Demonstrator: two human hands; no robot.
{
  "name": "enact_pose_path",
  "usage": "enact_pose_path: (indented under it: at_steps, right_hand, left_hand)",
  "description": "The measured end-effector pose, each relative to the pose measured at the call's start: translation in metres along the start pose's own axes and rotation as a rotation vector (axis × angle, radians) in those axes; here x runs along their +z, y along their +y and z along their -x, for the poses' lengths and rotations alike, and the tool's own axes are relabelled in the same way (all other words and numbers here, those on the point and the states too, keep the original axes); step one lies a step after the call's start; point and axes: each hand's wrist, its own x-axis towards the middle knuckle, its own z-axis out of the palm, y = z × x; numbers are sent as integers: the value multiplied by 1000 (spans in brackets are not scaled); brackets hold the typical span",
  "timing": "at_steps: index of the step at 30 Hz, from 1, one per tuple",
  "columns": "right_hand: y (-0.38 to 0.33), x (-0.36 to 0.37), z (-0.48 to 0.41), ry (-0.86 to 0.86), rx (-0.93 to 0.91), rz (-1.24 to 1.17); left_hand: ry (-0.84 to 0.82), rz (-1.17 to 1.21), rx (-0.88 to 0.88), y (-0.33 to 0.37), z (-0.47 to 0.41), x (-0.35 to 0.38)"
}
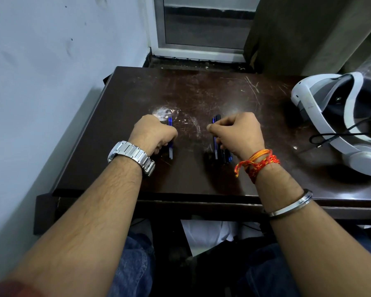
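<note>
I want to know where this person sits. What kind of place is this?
Probably a study corner: a scratched dark desk against a pale wall, a window behind it, a white headset, and pens gripped in the left hand and right hand.

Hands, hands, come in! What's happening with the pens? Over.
Left hand grips a blue pen. Right hand grips a bundle of pens, both down at the table. White headset off right, apart. Over.
</note>
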Motion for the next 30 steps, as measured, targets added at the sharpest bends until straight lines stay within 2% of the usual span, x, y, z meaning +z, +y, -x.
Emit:
enact_pose_path:
  at_steps: [9, 12, 15, 19, 23, 27, 30]
  right_hand:
    - [1, 1, -1, -14, 10, -51]
    - [-3, 3, 1, -81, 85, -275]
    - [-10, 11, 4, -234, 183, -591]
    - [-12, 17, 6, -321, 201, -704]
    - [-9, 17, 4, -211, 141, -707]
    - [-6, 16, -2, -30, 50, -799]
    - [-4, 14, -6, 70, -28, -829]
  left_hand:
    - [88, 26, 40, 1, 4, -6]
    - [148, 56, 153, 9, 14, -7]
    - [38, 149, 240, 19, 29, -2]
    - [-80, 219, 304, 24, 42, 9]
    - [-139, 275, 308, 28, 48, 12]
    - [-270, 478, 172, 32, 50, 11]
    - [-369, 493, 123, 32, 54, 10]
